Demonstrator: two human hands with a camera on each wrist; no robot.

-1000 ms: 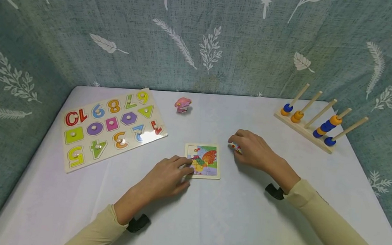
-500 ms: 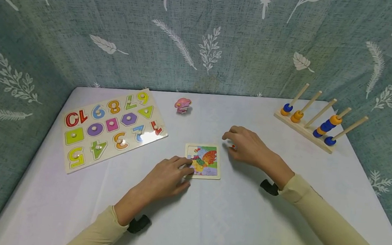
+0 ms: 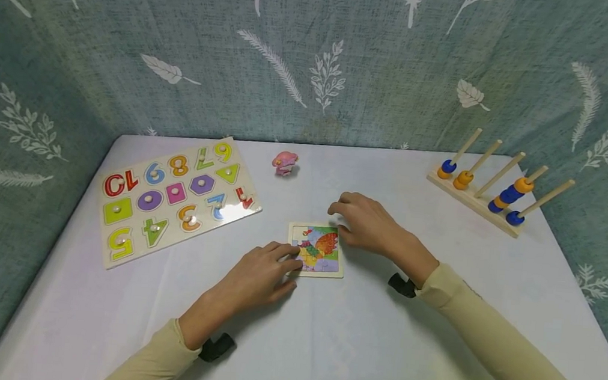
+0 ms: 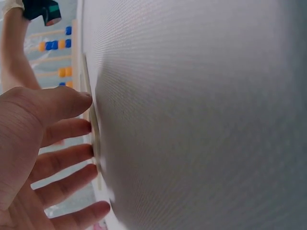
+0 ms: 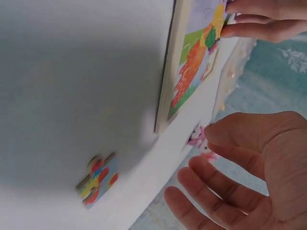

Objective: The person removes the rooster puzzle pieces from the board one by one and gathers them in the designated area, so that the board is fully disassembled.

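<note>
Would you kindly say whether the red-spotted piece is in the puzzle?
Out: the right wrist view shows the piece lying apart from the puzzle.

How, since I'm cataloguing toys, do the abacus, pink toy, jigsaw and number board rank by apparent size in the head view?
1. Number board
2. Abacus, by overall span
3. Jigsaw, partly covered by the left hand
4. Pink toy

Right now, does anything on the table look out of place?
A blue jigsaw piece printed red and yellow lies loose on the white table, outside the square wooden-framed picture puzzle, rather than fitted in.
</note>
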